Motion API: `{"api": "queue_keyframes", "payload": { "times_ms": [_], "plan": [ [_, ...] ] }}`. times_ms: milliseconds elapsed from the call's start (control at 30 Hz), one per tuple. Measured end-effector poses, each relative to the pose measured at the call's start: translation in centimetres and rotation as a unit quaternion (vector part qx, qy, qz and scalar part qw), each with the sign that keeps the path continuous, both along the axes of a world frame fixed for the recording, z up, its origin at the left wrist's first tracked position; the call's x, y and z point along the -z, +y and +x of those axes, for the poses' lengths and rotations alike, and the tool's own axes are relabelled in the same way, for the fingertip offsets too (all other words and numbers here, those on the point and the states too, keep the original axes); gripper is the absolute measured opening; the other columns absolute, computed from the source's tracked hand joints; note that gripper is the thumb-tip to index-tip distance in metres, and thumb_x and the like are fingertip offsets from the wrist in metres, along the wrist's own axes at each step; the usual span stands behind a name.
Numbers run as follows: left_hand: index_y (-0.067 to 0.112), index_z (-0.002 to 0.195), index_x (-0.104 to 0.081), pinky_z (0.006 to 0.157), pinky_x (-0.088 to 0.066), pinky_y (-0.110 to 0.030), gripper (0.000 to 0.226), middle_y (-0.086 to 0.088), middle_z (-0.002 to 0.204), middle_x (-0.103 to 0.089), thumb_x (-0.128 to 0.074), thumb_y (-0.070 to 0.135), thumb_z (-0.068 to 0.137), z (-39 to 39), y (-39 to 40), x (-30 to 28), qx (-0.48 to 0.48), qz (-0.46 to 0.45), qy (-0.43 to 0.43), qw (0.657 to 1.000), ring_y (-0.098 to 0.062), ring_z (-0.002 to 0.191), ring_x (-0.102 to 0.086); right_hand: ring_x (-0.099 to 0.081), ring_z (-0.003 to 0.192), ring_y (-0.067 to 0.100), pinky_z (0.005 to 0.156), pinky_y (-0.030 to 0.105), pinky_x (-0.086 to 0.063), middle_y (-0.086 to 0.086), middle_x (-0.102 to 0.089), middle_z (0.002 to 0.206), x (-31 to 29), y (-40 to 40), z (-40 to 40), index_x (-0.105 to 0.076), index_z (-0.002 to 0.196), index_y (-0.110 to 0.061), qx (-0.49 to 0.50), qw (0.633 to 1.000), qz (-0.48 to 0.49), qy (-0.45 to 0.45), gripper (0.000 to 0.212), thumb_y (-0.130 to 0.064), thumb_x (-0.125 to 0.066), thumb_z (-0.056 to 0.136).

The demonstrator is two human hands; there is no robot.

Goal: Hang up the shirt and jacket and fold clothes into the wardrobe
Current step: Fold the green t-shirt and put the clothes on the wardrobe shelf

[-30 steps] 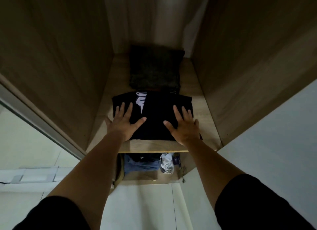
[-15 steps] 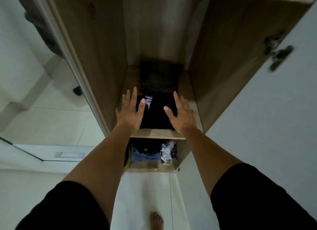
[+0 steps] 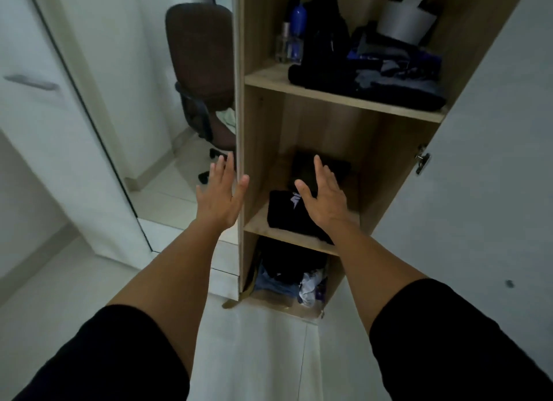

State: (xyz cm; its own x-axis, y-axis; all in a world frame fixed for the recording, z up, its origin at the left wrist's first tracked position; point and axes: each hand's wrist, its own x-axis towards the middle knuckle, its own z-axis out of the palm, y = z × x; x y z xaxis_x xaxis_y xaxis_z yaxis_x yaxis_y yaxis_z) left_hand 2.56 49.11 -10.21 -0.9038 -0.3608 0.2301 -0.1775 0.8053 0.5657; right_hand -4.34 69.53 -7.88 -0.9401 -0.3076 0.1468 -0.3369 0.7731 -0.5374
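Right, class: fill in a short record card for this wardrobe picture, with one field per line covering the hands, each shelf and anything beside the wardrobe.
left hand: open, fingers straight, holds nothing, in front of the wardrobe's left side panel
right hand: open, holds nothing, in front of the middle shelf
middle shelf: folded black shirt with white print at front, second dark folded garment behind it
upper shelf: pile of dark clothes, blue bottle
bottom compartment: loose jumbled clothes
beside wardrobe: office chair to the left

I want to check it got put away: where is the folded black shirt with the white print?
The black shirt lies at the front of the wardrobe's middle shelf, before a darker folded garment, partly behind the right hand.
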Motion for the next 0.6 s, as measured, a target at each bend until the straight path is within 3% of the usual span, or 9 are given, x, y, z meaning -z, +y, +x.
{"api": "queue_keyframes", "payload": {
  "times_ms": [300,600],
  "plan": [
    [0.035,0.149,0.008,0.114,-0.002,-0.057,0.060,0.006,0.159,0.008,-0.011,0.056,0.095,16.9,-6.3,-3.6,-0.204,-0.004,0.005,0.979,-0.013,0.146,0.008,-0.004,0.147,0.021,0.116,0.052,-0.015,0.004,-0.007,0.160,-3.7,-9.9,8.3,0.000,0.151,-0.035,-0.192,0.981,-0.014,0.035,0.071,-0.058,-0.034,0.094],
    [0.034,0.148,0.009,0.114,-0.001,-0.056,0.060,0.006,0.159,0.010,-0.010,0.055,0.096,43.6,-14.2,-3.8,-0.459,-0.013,-0.039,0.887,-0.014,0.146,0.008,-0.004,0.147,0.019,0.117,0.048,-0.014,0.005,-0.008,0.160,-3.4,-27.8,27.4,0.001,0.151,-0.032,-0.441,0.897,-0.012,0.035,0.073,-0.059,-0.035,0.094]
  ]
}}
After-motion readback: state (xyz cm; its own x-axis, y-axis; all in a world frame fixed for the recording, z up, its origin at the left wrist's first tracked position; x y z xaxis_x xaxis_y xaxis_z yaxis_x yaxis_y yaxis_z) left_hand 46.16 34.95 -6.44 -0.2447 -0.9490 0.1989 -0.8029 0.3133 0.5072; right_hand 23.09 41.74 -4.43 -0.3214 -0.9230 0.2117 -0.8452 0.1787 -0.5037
